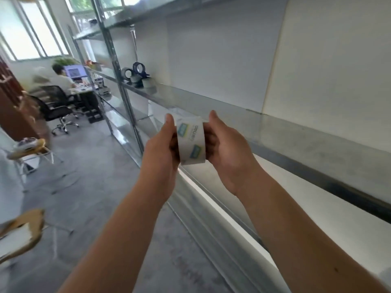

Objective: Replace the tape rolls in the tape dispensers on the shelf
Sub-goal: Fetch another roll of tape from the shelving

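We hold a white tape roll [191,142] up in front of the metal shelf [296,132], its printed band facing us. Our left hand [163,149] grasps one side and our right hand [228,153] the other, fingers curled round it. Well along the shelf stand the tape dispensers [138,74].

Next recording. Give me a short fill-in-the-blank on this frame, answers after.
1. The left hand and right hand hold the tape roll ____ them.
2. The tape dispensers stand on the shelf, to the ____ of the hands in the picture.
3. The office chair near the seated person is ____ in colour.

Missing words: between; left; black
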A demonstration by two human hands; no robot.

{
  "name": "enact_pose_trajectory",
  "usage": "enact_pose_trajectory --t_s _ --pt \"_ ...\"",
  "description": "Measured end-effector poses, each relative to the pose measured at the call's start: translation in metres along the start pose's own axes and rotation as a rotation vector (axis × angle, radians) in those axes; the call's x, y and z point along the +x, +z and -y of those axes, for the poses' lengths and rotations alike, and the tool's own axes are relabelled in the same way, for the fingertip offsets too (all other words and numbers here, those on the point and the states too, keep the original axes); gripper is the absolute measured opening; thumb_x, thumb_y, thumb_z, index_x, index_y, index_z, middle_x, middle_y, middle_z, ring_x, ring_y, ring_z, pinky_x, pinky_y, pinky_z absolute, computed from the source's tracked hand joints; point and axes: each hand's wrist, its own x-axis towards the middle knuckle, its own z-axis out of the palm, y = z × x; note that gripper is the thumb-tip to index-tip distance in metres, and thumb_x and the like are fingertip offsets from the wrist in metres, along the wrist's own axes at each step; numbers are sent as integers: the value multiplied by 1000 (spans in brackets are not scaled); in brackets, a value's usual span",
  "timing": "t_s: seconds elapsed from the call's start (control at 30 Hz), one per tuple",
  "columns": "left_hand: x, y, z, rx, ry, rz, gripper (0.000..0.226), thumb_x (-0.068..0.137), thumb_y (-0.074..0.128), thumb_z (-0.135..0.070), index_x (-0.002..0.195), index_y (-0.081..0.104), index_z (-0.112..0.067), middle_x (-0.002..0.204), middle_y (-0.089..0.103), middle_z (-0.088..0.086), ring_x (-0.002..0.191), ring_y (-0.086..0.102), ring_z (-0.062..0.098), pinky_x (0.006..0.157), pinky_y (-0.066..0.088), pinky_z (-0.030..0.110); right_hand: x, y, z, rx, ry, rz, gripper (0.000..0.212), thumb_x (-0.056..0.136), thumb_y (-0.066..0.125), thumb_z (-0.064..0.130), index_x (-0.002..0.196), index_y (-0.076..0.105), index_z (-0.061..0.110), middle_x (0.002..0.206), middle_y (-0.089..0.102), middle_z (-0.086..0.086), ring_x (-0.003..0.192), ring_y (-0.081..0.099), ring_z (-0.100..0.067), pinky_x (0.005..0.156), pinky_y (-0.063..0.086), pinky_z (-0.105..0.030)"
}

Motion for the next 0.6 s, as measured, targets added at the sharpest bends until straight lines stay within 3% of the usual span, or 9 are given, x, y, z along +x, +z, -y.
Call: enact_pose_trajectory --t_s 0.13,0.27,0.4,0.6 --pt "12 -57 -13 -12 28 -109 62 104 47 -56 114 79 -4 109 81 19 101 79 33 84 64 43 26 51 -17 -38 12 91 56 107 40 52 116 77 10 111 80 -16 107 76 -32 105 54 -57" --pt "28 -115 -26 -5 57 -133 69 104 41 -60 97 86 -8 100 82 18 91 80 31 73 64 39 54 104 -32 -70 31 174 56 106 41 54 117 75 11 115 77 -19 112 72 -36 106 52 -59" --pt "52 -173 -41 14 74 -156 75 102 35 -66 98 86 -11 104 82 18 95 80 31 76 64 39 89 161 -47 -80 40 245 57 106 43 53 117 75 7 116 76 -23 110 73 -39 103 54 -60" --pt "102 -248 -61 33 68 -307 76 94 51 -66 118 76 1 121 72 31 100 75 35 82 62 41 153 236 -74 -71 48 291 58 100 45 57 113 75 9 112 76 -24 110 72 -41 104 53 -61"
